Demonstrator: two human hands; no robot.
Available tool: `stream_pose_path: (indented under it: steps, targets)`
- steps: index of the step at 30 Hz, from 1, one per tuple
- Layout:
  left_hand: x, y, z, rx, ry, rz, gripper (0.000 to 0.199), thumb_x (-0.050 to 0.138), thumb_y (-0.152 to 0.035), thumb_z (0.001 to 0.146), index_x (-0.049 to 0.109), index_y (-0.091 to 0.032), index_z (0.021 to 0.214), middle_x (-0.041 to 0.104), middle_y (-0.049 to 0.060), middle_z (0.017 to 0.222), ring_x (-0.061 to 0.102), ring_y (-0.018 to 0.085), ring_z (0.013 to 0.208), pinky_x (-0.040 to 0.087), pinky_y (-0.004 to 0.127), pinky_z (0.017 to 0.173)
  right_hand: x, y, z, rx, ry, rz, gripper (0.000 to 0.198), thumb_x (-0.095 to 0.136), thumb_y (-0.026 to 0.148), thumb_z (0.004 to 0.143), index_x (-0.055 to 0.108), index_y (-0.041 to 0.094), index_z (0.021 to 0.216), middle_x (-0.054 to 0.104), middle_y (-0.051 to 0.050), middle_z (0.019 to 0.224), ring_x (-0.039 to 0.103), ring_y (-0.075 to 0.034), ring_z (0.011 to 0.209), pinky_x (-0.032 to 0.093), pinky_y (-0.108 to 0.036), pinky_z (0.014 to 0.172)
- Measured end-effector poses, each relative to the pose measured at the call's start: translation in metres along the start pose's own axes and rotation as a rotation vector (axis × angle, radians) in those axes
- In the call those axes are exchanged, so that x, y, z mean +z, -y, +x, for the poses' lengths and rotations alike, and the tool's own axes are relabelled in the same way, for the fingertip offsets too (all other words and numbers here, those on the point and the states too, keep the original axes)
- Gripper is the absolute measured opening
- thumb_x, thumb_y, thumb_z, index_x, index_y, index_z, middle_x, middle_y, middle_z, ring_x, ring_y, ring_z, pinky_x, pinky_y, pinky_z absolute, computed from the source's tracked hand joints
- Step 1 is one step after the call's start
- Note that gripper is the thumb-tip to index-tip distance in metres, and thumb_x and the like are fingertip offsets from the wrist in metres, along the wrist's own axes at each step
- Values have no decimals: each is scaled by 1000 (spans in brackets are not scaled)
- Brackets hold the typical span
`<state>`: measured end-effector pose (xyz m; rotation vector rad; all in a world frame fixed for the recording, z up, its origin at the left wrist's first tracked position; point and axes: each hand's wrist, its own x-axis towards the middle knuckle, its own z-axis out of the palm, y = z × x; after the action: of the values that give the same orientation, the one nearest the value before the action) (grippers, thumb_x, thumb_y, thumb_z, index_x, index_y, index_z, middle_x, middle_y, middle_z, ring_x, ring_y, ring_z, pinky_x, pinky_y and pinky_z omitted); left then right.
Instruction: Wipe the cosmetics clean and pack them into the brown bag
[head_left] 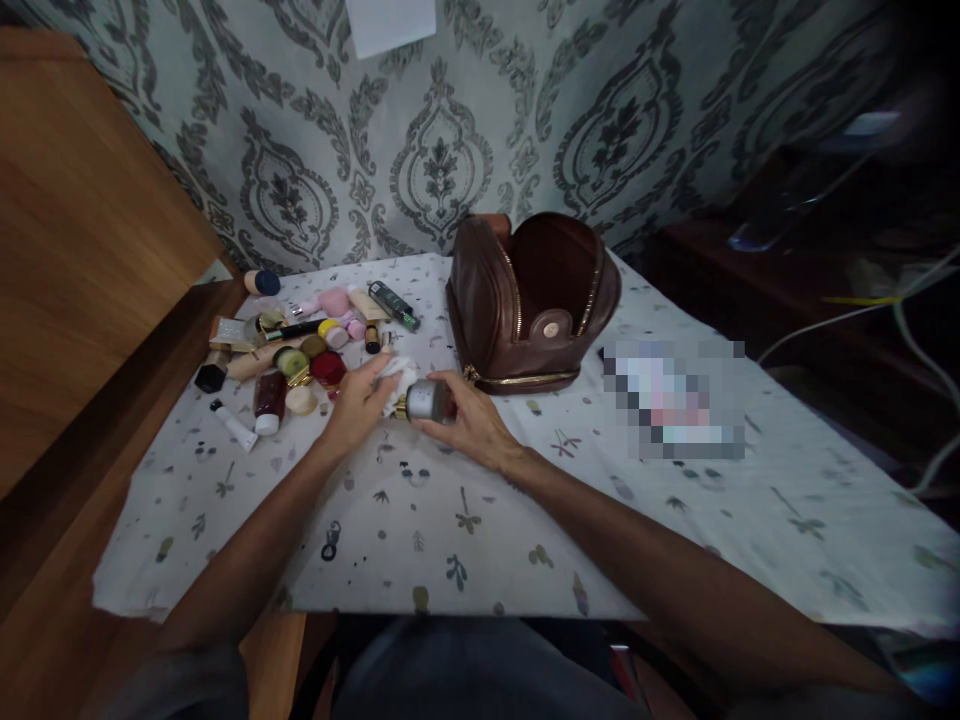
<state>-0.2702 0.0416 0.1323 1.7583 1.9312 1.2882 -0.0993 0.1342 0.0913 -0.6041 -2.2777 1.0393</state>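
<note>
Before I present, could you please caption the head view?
Left hand holds white wad, right hand grips grey jar, near open brown bag.

The tabletop (495, 580) is covered in white, scattered with small plant motifs in olive, grey and blue-green. Near its middle, the jar (430, 402) is silvery grey with gold at one end; the wipe (403, 374) beside it is plain white. Towards the far edge, the bag (487, 310) is dark brown with gold-toned zips. Towards the left edge, the pot (328, 368) is deep red, the bottle (269, 394) reddish brown with a white cap, the small tube (236, 428) white with a black cap. Beyond the far edge, the wall covering (440, 175) is pale grey, patterned with dark grey medallions and leafy scrolls.
</note>
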Motion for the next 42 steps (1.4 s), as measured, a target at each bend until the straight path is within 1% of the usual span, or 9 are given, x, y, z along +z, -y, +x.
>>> stream_pose_path:
  steps: [5,11,19,23,26,29,32,37,42]
  targets:
    - [14,-7,-10,240,-14,167,26,44,-25,97,64,-18,110,70,8,107,63,22,103,49,36,91,1,-2,1,91,-69,142,53,76,44,71,54,21,114,60,0,84,56,-18,75,45,-31,70]
    - [18,-9,-14,647,-117,256,34,43,-13,98,58,-18,128,68,12,124,54,23,130,48,45,106,6,3,4,282,-136,808,54,79,48,65,53,23,105,59,3,79,57,-16,74,47,-28,68]
    - [16,-16,-17,807,-158,313,39,42,-9,98,51,-17,136,64,13,131,46,24,138,48,46,109,1,17,1,509,109,1487,41,76,51,74,63,22,100,65,0,84,55,-12,66,49,-25,63]
    - [15,-21,-18,733,-210,196,39,41,-9,97,52,-21,133,60,12,137,45,24,139,45,47,110,-4,16,0,473,154,1553,39,67,54,82,62,22,104,66,-1,88,55,-13,67,51,-26,64]
    - [17,-19,-20,502,-265,87,29,45,-18,98,55,-21,124,61,12,134,55,24,129,46,44,106,-6,16,0,451,195,1589,43,71,54,77,63,21,103,69,-3,90,56,-13,68,51,-25,65]
    - [21,-15,-21,180,-310,13,19,48,-32,98,60,-20,107,71,6,98,67,20,93,53,34,84,-7,17,-2,430,207,1534,48,80,51,69,63,22,102,71,-4,94,61,-14,74,53,-27,69]
    - [24,-13,-20,-12,-307,-93,33,42,-46,99,60,-20,88,61,-1,70,58,17,68,50,28,67,-5,20,-3,382,179,1462,51,85,46,64,63,23,105,72,-4,102,66,-18,85,55,-31,74]
    - [24,-17,-16,10,-65,-372,52,55,-63,87,56,-19,115,67,7,105,61,25,103,49,36,91,-3,24,-3,324,159,1405,51,87,37,63,66,22,107,73,-3,107,68,-19,91,57,-34,82]
    - [18,-16,-11,-28,95,-378,74,80,-53,69,48,-19,126,62,11,123,59,30,113,47,41,97,-1,22,-2,374,89,1352,48,89,32,62,70,20,104,73,-4,107,69,-18,95,55,-30,86]
